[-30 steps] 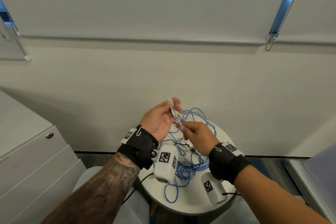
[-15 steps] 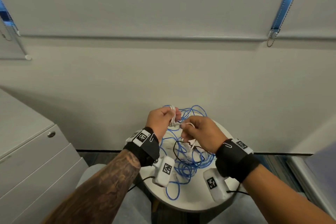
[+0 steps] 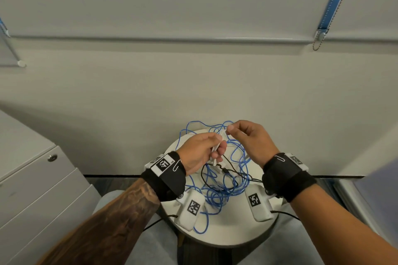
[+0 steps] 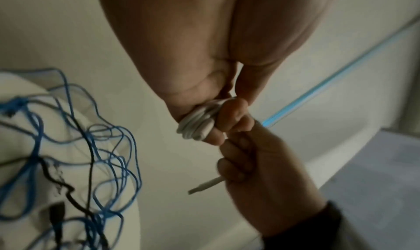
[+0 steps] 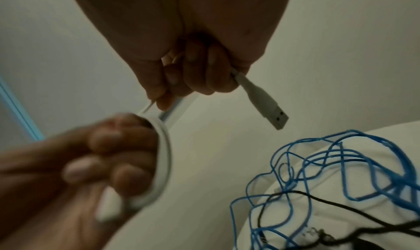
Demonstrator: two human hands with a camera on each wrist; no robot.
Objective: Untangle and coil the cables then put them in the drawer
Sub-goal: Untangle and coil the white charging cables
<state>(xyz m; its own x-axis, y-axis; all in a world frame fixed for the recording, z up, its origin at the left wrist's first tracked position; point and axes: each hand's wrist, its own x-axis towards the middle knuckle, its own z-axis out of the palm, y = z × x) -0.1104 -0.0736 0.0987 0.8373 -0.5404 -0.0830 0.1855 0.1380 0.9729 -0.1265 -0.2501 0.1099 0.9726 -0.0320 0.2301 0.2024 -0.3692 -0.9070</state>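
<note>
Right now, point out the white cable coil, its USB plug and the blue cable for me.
white cable coil [image 4: 197,126]: left wrist view, on the wound loops the left hand grips.
USB plug [image 5: 268,103]: right wrist view, on the white housing below the right hand.
blue cable [image 3: 224,194]: head view, on the tangled strands on the table.

Round white table [image 3: 226,234] w/ blue cable [image 3: 224,191] (tangled), black cable [image 3: 232,173].

Right hand [image 3: 247,137] lifted up and rightward (plug end pinched), left hand [image 3: 202,153] lowered with white cable [image 4: 197,126] coil
</note>
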